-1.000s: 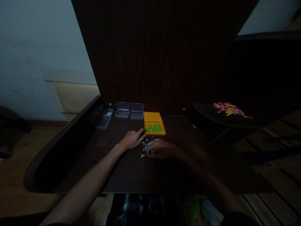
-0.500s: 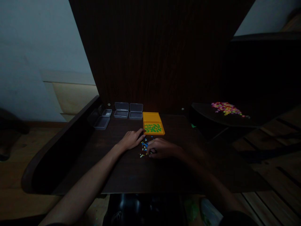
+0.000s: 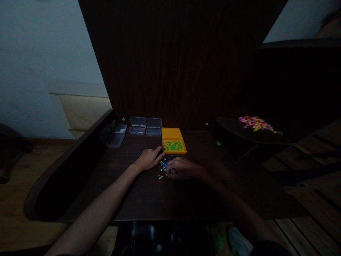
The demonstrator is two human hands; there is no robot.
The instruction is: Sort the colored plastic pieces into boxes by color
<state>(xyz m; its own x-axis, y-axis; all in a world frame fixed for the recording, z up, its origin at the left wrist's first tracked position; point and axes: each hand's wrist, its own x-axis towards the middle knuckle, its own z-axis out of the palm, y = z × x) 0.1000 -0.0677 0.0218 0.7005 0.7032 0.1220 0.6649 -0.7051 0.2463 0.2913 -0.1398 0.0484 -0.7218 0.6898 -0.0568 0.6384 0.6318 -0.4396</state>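
Note:
An orange-yellow box (image 3: 172,133) lies with its lid folded back, several small green pieces (image 3: 173,145) spread over its floor. At its near left corner is my left hand (image 3: 149,158), palm down on the table with fingers apart and nothing in them. Just in front of the box, a loose scatter of tiny blue, white and yellow pieces (image 3: 163,165) lies between my two hands. My right hand (image 3: 179,168) is over the right side of that scatter, its fingers curled and pinched together. Whatever is between those fingertips is too small or hidden to make out.
Two clear plastic boxes (image 3: 137,131) with raised lids stand left of the orange-yellow box, with another clear box (image 3: 115,139) near the side panel. A pile of pink and yellow pieces (image 3: 256,123) sits on a side shelf. A green scrap (image 3: 218,143) lies right.
Almost nothing differs. My right hand's fingers have shifted very slightly over the scatter, while my left hand stays in place.

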